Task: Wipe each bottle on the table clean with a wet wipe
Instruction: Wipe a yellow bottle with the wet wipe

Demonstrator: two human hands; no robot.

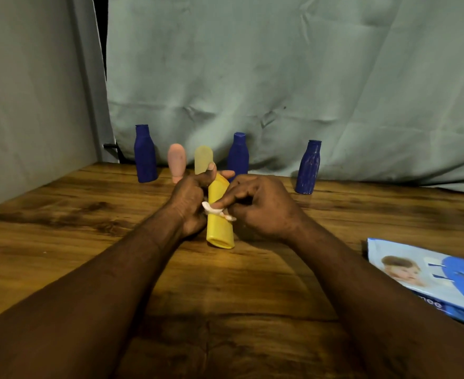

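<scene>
Grip note: your left hand [188,203] grips tall yellow plastic bottle [220,231]; your right hand [263,206] pinches white wet wipe [206,207] against it.

Centre: yellow bottle [220,227], white wipe [208,207], brown wood-grained desk [61,228]. Far row, left to right: blue bottle [145,157], pink bottle [176,160], pale yellow bottle [203,158], second blue bottle [238,157], third blue bottle [309,168]. Near right: blue-and-white wipe pack [430,277].

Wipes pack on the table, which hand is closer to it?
Right. The right hand sits left of the wipes pack; the left hand is farther, beyond the yellow bottle.
</scene>
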